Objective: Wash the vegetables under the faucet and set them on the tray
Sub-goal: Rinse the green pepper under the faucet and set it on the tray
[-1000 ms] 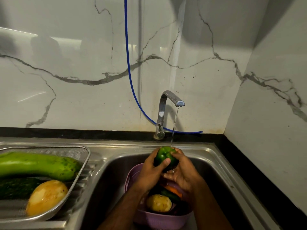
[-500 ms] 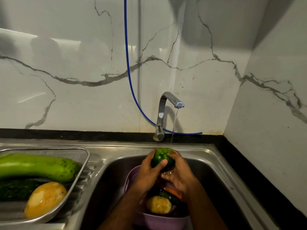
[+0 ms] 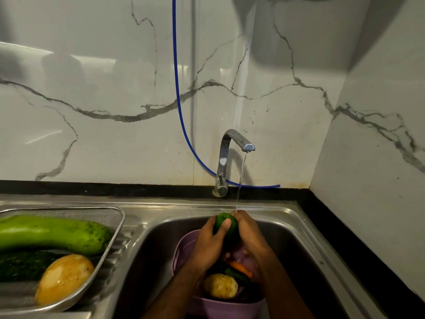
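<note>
A green bell pepper (image 3: 222, 221) is held over the sink under a thin water stream from the chrome faucet (image 3: 231, 155). My left hand (image 3: 209, 244) grips its left side with the thumb across it. My right hand (image 3: 249, 233) cups its right side, and the stream lands on those fingers. Below them a purple basket (image 3: 184, 247) holds a potato (image 3: 220, 286), a carrot (image 3: 240, 268) and a dark green vegetable. At the left, the metal mesh tray (image 3: 119, 223) carries a long green gourd (image 3: 53, 233), a dark cucumber (image 3: 20, 264) and a yellow vegetable (image 3: 64, 278).
The steel sink basin (image 3: 292, 245) lies around the basket, with a ribbed drainboard (image 3: 115, 268) under the tray. A blue hose (image 3: 178, 95) hangs down the marble wall behind the faucet. A black counter edge (image 3: 358, 249) runs along the right side by the corner wall.
Both hands have turned the pepper between them under the stream; less of it shows now. The view has shifted slightly downward.
</note>
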